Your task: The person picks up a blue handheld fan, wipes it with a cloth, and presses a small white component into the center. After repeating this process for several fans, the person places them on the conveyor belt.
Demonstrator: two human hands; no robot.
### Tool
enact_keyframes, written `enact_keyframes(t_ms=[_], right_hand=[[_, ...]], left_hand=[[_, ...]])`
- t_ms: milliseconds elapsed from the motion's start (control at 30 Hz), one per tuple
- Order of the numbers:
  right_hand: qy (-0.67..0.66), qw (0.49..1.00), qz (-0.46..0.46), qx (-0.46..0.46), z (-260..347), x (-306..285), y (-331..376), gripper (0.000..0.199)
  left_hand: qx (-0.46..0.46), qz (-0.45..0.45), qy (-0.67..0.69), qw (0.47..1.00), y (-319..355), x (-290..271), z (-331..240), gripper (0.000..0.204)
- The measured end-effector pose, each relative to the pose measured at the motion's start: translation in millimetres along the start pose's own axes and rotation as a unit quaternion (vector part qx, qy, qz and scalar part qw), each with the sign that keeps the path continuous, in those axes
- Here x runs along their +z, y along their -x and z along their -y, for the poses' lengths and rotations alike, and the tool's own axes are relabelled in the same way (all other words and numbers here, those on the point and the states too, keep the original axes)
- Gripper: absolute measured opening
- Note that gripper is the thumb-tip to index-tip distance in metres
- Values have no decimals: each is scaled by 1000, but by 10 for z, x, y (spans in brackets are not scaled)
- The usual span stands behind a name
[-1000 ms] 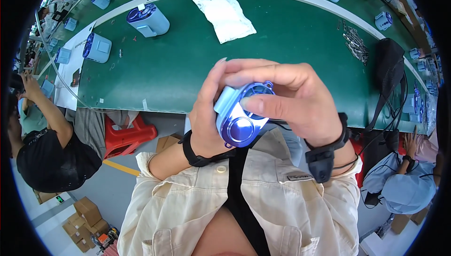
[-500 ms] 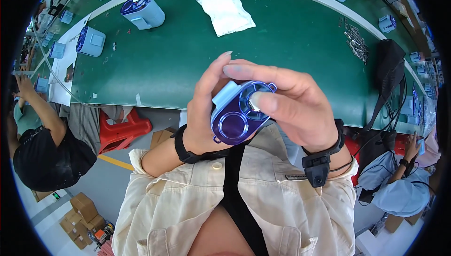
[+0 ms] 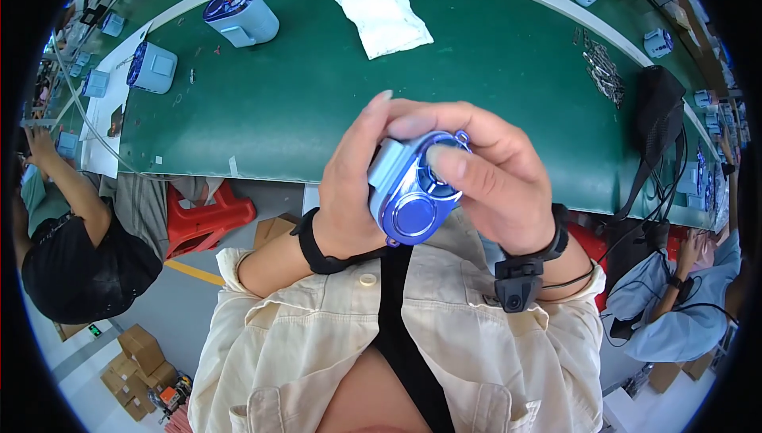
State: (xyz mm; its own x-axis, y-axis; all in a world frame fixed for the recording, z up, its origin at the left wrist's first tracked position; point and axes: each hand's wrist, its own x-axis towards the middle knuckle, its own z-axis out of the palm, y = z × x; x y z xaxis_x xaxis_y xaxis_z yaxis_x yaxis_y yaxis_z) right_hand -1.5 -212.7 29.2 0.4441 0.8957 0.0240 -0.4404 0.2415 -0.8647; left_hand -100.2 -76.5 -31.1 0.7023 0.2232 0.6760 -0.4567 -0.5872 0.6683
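Above the near edge of the green table, my left hand (image 3: 347, 187) wraps the side of a light-blue device (image 3: 414, 215) with a shiny blue oval top. Two round sections show on that top, with a small loop at each end. My right hand (image 3: 504, 175) closes over the far end of the same device, its thumb pressed on the ringed opening there. Whatever lies under the thumb is hidden. Fingers of both hands meet behind the device, and its underside is out of sight.
Similar light-blue devices (image 3: 252, 20) stand at the table's left. A crumpled white bag (image 3: 379, 12) lies at the back, small metal parts (image 3: 603, 74) to the right beside a black bag (image 3: 657, 103). People sit on both sides, near a red stool (image 3: 208, 223) at left.
The device has shifted slightly right and tilted, so its top now catches more light. My right wrist has moved a little left, the thumb staying on the opening. The person at right has moved an arm.
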Motion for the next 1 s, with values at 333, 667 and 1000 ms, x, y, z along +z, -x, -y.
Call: enact_keyframes(t_ms=[333,667,1000], right_hand=[[-12,991,-101,-91,-254,222,-16,39],[3,1000,-2,-4,-41,35,-3,40],[54,997,59,-23,9,18,-64,42]], left_hand=[[47,-93,-87,991,3,39,28,82],[41,-42,-40,997,98,41,37,86],[56,-52,-31,997,71,66,22,94]])
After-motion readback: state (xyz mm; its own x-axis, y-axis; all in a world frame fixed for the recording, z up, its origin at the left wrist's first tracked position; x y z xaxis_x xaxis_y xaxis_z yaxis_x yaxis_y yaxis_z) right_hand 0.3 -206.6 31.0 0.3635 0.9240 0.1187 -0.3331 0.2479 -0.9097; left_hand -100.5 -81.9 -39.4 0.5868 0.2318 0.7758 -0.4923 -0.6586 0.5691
